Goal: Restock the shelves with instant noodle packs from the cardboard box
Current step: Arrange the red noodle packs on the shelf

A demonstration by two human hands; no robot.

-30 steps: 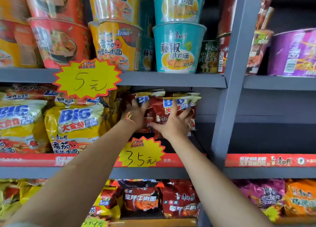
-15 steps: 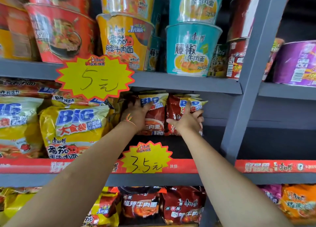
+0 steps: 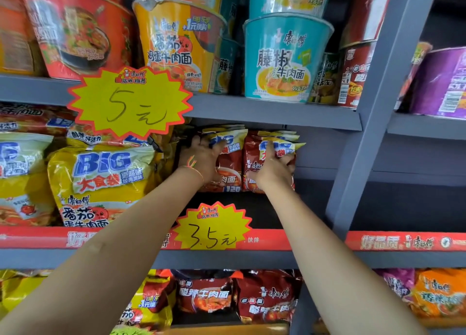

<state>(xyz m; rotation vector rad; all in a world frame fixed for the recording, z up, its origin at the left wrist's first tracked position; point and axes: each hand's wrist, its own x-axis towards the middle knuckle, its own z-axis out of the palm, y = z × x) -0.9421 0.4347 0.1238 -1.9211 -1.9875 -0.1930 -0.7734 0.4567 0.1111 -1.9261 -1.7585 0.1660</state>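
Head view: the left hand [image 3: 204,158] and the right hand [image 3: 273,169] each hold a stack of red noodle packs [image 3: 254,158] with curled fingers, deep on the middle shelf [image 3: 315,201]. Placing step, I judge; next, release and straighten them.

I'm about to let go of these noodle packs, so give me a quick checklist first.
1. Left hand on left red pack: ok.
2. Right hand on right red pack: ok.
3. Both packs upright, side by side: ok.
4. Packs under the upper shelf: ok.
5. Pack bottoms resting on the shelf floor: cannot tell, hands hide them.
6. Cardboard box within reach: cannot tell, not in view.
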